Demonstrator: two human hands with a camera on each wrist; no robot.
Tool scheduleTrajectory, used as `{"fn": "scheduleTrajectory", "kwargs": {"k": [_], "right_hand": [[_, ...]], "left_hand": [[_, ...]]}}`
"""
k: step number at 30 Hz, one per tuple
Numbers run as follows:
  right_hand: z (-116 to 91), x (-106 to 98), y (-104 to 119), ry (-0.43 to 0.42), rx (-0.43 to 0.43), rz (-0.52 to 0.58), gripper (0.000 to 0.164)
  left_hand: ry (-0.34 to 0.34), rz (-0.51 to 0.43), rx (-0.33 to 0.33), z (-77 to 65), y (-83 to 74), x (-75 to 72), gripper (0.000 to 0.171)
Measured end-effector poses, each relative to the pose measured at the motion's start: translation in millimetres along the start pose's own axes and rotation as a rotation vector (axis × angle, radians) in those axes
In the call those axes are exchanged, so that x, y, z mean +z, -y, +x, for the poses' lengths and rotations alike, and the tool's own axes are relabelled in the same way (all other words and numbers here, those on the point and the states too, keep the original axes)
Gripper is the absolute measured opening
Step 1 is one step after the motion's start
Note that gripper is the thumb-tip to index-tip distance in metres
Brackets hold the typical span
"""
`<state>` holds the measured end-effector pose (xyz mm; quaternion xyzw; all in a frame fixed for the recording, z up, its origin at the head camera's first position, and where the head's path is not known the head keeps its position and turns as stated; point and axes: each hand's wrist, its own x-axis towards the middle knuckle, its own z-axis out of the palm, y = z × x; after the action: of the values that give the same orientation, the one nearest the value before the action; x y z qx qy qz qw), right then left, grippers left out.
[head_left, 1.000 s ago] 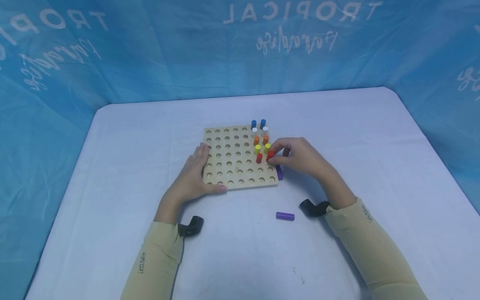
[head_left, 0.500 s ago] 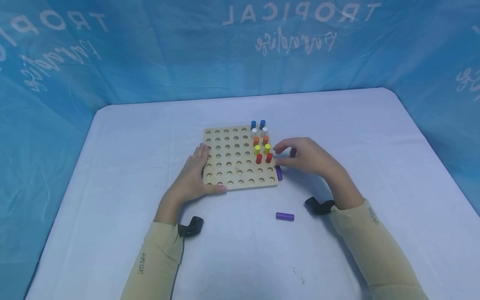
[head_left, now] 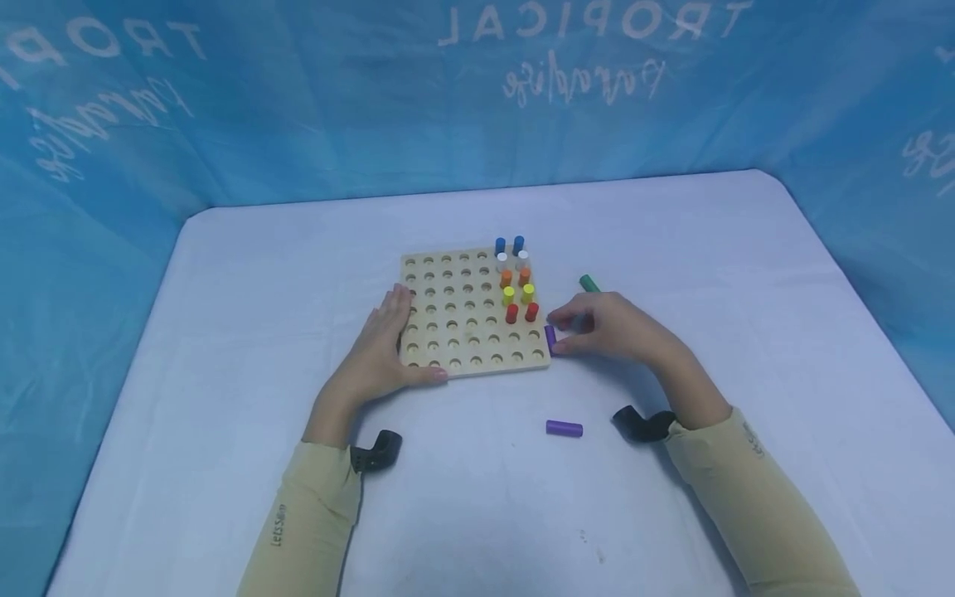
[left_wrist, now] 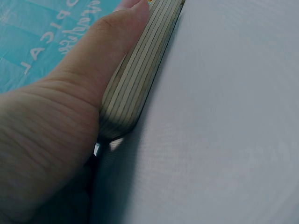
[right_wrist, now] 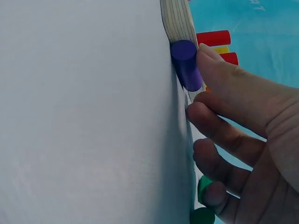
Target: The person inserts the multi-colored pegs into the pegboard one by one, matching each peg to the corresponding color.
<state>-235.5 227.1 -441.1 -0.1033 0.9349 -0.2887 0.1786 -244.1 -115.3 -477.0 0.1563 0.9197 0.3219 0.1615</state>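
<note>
A square wooden pegboard (head_left: 462,332) with rows of round holes lies on the table. Its right two columns carry upright pegs in pairs: blue, white, orange, yellow and red. My left hand (head_left: 380,348) rests along the board's left edge, thumb (left_wrist: 117,39) extended at the front edge. A purple peg (right_wrist: 187,65) lies against the board's right side. My right hand (head_left: 608,327) is at this peg, its thumb tip by the peg's side and its forefinger near the far end. The near end face stays uncovered, and the fingers are not closed round it.
Another purple peg (head_left: 564,429) lies on the white tablecloth (head_left: 462,514), nearer the front. A green peg (head_left: 589,283) shows behind the right hand, partly hidden. Blue printed cloth (head_left: 373,108) hangs around the back and sides of the table.
My right hand has let go of the red peg, which stands in its hole, and has moved back and down to the purple peg. The green peg has come into view. The left hand stays put.
</note>
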Motion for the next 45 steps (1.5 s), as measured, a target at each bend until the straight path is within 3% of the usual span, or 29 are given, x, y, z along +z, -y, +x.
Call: {"fn": "scheduleTrajectory", "kwargs": {"k": [7,19,27,36,45], "right_hand": [[2,2,-2,0.015,-0.074,0.02,0.039],[0,4,-5,0.009,-0.101,0.155,0.032],[2,4,-6,-0.058,-0.147,0.189,0.03],[6,10,15,-0.118,-0.192,0.244,0.03],[8,19,35,-0.134,-0.266,0.186,0.025]], "left_hand": [[-0.001,0.009,0.004,1.1,1.4,-0.5,0.139],[0.0,0.004,-0.009,0.3,1.2,0.6,0.14],[-0.004,0.001,0.001,0.8,1.3,0.2,0.14],[-0.006,-0.003,0.008,1.5,4.2,0.2,0.14],[-0.007,-0.004,0.027,2.0,4.9,0.5,0.14]]}}
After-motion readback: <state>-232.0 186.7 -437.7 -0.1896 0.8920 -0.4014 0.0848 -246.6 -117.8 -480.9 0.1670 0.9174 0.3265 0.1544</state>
